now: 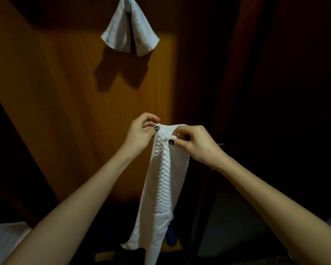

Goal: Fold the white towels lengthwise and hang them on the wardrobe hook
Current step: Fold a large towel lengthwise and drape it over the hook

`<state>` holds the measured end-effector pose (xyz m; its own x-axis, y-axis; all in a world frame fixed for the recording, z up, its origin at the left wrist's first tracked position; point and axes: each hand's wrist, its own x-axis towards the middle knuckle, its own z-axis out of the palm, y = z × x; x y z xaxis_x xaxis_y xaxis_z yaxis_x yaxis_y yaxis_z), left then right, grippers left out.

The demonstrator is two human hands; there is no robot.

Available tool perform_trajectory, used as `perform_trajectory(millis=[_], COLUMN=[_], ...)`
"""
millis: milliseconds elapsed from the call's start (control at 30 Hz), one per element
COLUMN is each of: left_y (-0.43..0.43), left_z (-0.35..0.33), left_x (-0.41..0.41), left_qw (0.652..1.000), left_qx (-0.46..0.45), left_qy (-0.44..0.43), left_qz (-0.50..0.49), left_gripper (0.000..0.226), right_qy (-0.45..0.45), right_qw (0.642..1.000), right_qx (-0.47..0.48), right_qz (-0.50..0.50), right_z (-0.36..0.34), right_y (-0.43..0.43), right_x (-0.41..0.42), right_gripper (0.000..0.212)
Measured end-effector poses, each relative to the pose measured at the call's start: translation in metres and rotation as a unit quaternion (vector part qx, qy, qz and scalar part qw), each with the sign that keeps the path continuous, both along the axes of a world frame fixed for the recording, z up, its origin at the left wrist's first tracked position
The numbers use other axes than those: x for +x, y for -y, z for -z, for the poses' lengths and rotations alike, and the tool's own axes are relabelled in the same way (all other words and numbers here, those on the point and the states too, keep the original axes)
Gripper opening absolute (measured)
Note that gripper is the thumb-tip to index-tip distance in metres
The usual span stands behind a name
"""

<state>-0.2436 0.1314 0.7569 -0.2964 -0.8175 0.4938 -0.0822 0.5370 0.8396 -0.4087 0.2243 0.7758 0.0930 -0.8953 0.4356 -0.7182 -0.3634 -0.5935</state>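
Note:
A long white textured towel (pixel 161 186) hangs down in front of me, narrowed lengthwise. My left hand (pixel 140 131) pinches its top left corner, and my right hand (pixel 194 143) pinches the top right edge a little lower. The two hands are close together at the towel's top. Higher up, another white towel (pixel 120 29) hangs draped over a metal hook (pixel 127 4) on the wooden wardrobe panel (pixel 65 83). The held towel's lower end trails down to the bottom of the view.
A stack of white cloth (pixel 5 239) lies at the lower left. A blue object (pixel 172 236) shows behind the hanging towel near the bottom. Dark wardrobe parts fill the right side.

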Motion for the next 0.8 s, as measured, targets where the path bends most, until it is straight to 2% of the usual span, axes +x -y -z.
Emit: perform_trajectory(millis=[233,400,800], left_y=[-0.001,-0.003,0.005], left_z=[-0.038,-0.060,-0.053], left_x=[0.012,0.011,0.006], left_qw=[0.999,0.999,0.998], left_qx=[0.020,0.005,0.037], left_qy=[-0.018,-0.026,-0.039], left_qz=[0.024,0.031,0.020], left_gripper=[0.032,0.027,0.026], right_qy=[-0.037,0.022,0.030], right_qw=[0.993,0.998,0.999], right_qx=[-0.097,-0.063,-0.025], right_qz=[0.047,0.021,0.009], right_z=[-0.028,-0.048,-0.050], right_y=[0.024,0.034,0.051], right_x=[0.007,0.006,0.009], right_gripper=[0.007,0.010,0.010])
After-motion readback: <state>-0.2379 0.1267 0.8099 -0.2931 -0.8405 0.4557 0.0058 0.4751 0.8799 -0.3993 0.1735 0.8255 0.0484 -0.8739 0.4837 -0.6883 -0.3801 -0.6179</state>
